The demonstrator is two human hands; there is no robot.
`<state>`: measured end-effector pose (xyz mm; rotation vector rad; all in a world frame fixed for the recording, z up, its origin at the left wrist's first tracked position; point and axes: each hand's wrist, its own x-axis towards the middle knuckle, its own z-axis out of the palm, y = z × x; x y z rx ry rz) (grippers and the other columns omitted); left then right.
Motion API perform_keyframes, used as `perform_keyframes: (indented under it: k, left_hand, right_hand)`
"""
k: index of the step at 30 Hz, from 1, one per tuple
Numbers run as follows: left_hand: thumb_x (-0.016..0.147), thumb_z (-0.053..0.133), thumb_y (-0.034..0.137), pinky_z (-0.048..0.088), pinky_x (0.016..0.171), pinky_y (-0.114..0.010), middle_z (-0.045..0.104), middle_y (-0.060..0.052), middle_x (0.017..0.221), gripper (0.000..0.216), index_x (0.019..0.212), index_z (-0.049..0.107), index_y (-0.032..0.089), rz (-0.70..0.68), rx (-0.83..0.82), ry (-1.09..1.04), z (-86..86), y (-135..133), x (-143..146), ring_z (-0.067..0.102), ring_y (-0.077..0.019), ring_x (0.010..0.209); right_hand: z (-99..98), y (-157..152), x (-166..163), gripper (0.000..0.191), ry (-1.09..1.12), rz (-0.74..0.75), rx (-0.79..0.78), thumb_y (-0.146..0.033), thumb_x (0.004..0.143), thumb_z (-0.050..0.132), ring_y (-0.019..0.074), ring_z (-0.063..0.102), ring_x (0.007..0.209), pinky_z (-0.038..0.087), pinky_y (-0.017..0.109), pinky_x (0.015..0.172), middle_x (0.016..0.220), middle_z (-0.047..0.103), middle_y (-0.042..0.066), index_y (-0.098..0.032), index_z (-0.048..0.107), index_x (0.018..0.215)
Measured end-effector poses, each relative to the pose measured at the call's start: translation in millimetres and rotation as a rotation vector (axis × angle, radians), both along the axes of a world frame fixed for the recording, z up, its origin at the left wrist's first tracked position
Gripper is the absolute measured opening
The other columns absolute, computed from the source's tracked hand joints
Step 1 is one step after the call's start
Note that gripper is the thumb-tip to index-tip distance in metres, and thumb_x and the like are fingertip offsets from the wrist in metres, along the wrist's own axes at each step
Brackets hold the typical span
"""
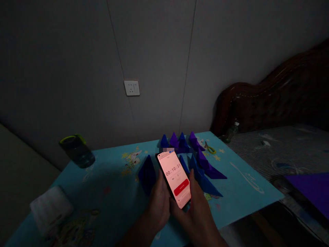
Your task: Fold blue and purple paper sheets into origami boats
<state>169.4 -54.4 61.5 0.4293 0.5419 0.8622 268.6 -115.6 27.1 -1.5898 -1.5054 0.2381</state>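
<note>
A lit smartphone is held tilted above the table, its screen showing a timer at 00:10:31 and a red button. My left hand wraps round its left edge. On the other side my right hand grips the lower right edge, thumb along the side. Beyond the phone stand several folded paper boats, among them a purple boat and a blue boat. A dark blue folded boat sits just left of the phone. The phone hides part of the group.
The light blue patterned table meets the wall. A dark cup with a green rim and a white packet are at the left. Scissors with yellow-green handles lie behind the boats. Purple paper rests on the bed at right.
</note>
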Motion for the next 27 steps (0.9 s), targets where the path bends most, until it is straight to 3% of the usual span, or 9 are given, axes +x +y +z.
perform_keyframes:
  k: [4,9,11,14,16,19,27]
  left_hand:
    - [0.092,0.045,0.054,0.031,0.115,-0.043,0.055,-0.009,0.141,0.054,0.133,0.054,0.021,-0.057,0.276,0.185,1.2,5,-6,0.045,-0.0258,0.135]
    - [0.092,0.043,0.055,0.041,0.107,-0.048,0.065,-0.009,0.127,0.047,0.119,0.065,0.023,0.004,0.792,0.718,-6.4,30,-50,0.06,-0.0263,0.117]
    - [0.09,0.047,0.052,0.04,0.107,-0.049,0.068,-0.006,0.122,0.039,0.108,0.07,0.026,0.124,1.0,0.967,-14.4,46,-68,0.061,-0.0262,0.115]
    - [0.087,0.05,0.047,0.045,0.103,-0.05,0.071,-0.004,0.112,0.031,0.099,0.072,0.027,0.287,1.215,1.18,-31.8,68,-87,0.063,-0.0262,0.111]
    - [0.086,0.05,0.046,0.048,0.1,-0.05,0.071,-0.006,0.112,0.031,0.094,0.072,0.026,0.358,1.289,1.297,-45.0,82,-93,0.065,-0.027,0.108]
    - [0.086,0.047,0.046,0.05,0.096,-0.051,0.069,-0.008,0.114,0.034,0.094,0.073,0.024,0.342,1.338,1.452,-63.2,96,-97,0.065,-0.0286,0.107]
    - [0.087,0.044,0.046,0.048,0.099,-0.052,0.064,-0.01,0.12,0.038,0.103,0.07,0.023,0.308,1.352,1.564,-93.1,107,-101,0.06,-0.0294,0.114]
  right_hand:
    - [8.0,-4,32,0.094,-0.163,-0.131,0.059,-0.039,0.083,0.061,0.0356,0.057,0.119,0.052,0.051,0.091,0.134,0.056,0.019,-0.018,0.004,0.155]
    - [7.7,-13,112,0.095,-0.259,-0.471,-0.073,-0.054,0.08,0.057,0.0366,0.063,0.109,0.054,0.047,0.085,0.123,0.063,0.022,-0.007,0.017,0.152]
    - [0.9,-18,150,0.097,-0.283,-0.578,-0.149,-0.057,0.08,0.054,0.0377,0.062,0.108,0.053,0.047,0.083,0.125,0.061,0.025,-0.001,0.019,0.15]
    - [-16.0,-23,200,0.093,-0.32,-0.612,-0.27,-0.057,0.082,0.049,0.037,0.064,0.103,0.052,0.046,0.081,0.122,0.063,0.026,0.003,0.022,0.148]
    - [-29.0,-26,223,0.093,-0.363,-0.616,-0.316,-0.057,0.082,0.049,0.0379,0.063,0.106,0.052,0.045,0.081,0.126,0.06,0.027,0.003,0.022,0.148]
    - [-44.6,-25,241,0.092,-0.432,-0.595,-0.374,-0.056,0.084,0.048,0.0386,0.06,0.111,0.051,0.045,0.082,0.128,0.059,0.028,0.003,0.019,0.148]
    - [-59.6,-18,249,0.088,-0.462,-0.555,-0.458,-0.053,0.086,0.048,0.0376,0.06,0.114,0.051,0.043,0.084,0.127,0.059,0.028,0.005,0.022,0.148]
